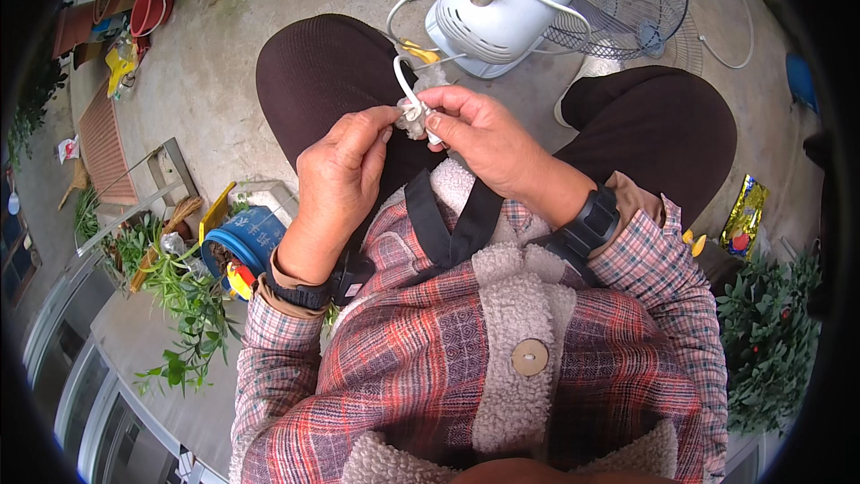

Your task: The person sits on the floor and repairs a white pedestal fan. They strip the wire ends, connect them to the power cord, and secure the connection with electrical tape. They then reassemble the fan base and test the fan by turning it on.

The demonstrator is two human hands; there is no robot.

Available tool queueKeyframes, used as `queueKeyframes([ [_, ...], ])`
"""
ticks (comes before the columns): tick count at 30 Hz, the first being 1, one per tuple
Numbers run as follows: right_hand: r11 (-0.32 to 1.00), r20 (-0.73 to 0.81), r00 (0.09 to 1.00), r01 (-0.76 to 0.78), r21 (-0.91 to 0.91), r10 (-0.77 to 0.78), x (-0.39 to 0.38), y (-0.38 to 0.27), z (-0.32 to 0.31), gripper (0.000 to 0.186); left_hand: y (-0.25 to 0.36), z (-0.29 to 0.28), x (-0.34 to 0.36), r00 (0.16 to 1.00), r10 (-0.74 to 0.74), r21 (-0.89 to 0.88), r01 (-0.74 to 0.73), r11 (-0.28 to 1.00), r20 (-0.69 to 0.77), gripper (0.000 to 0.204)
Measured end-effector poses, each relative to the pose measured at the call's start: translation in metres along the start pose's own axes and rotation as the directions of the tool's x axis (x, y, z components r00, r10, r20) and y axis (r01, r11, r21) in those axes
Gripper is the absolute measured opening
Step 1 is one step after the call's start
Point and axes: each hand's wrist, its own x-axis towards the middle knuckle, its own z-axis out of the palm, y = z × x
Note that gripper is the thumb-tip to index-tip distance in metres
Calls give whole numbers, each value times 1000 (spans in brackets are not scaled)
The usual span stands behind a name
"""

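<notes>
A white cord (405,81) loops down from an electric fan (502,13) to my two hands over my lap. My right hand (491,136) is closed on the cord, thumb and forefinger pressing a short white piece of it. A grey, fluffy wad (434,77) lies about the cord at the fingers; whether it is lint or cloth I cannot tell. My left hand (345,157) pinches at the cord from the other side, its fingertips close to the right ones. What exactly lies between the left fingertips is partly hidden.
Wire fan guards (618,0) lie at the fan's right on the concrete floor. A yellow-handled tool (419,52) rests past my knee. Left stand a blue bucket (251,237), plants (193,314) and a red bucket (150,11). A leafy bush (770,341) is at right.
</notes>
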Motion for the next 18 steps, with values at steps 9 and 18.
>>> queueKeyframes([
  [9, 1000, -9, 1000, -8, -11, 8, -1, -2, 0, 27, 2, -3, -1, 997, 36, 110, -44, 993, 72, 23],
  [18, 1000, 3, 1000, 2, 2, -2, 0, 1, -1, 27, 0, 1, 1, 996, 76, 72, -79, 994, 36, 25],
])
